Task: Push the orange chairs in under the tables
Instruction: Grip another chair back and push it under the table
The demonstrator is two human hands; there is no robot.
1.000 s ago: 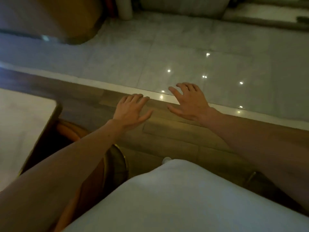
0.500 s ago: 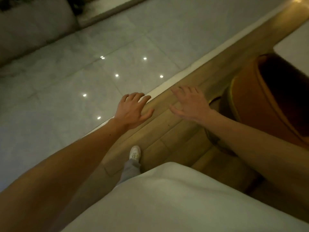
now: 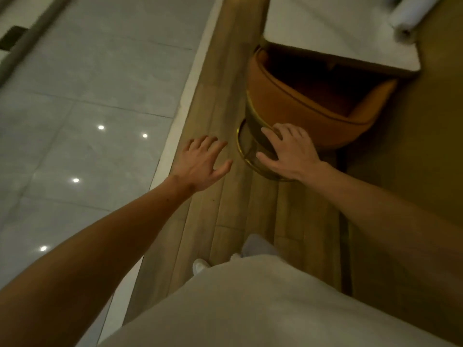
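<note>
At the far left the grey tiled floor (image 3: 87,96) shines with small spots of reflected light, and a strip of wooden floor (image 3: 225,201) runs beside it toward the chair. My left grip (image 3: 200,162) hangs over that wood with fingers spread and straight, holding nothing and apart from the chair. Just to its right my right grip (image 3: 292,152) is spread flat too, over the lower back of the orange chair (image 3: 308,106), where a brass-coloured ring (image 3: 245,159) circles beneath it. Whether my palm actually presses there or only hovers I cannot tell. The chair sits right of the middle, its curved back toward me and its seat front tucked beneath the near edge of the white tabletop (image 3: 313,26), so it seems partly in already. I judge it a heavy, stiff piece: a padded shell on a metal frame, likely to drag rather than glide on the wood. The upholstery should give a little and not slip, while the metal ring looks smooth and slick. So I would take the top rim of the back with both palms, evenly spaced, to keep it from swivelling. At the far right, by the tabletop's corner, lies a white roll (image 3: 411,18). No brand, label or writing is readable, since the view is dim and blurred.
</note>
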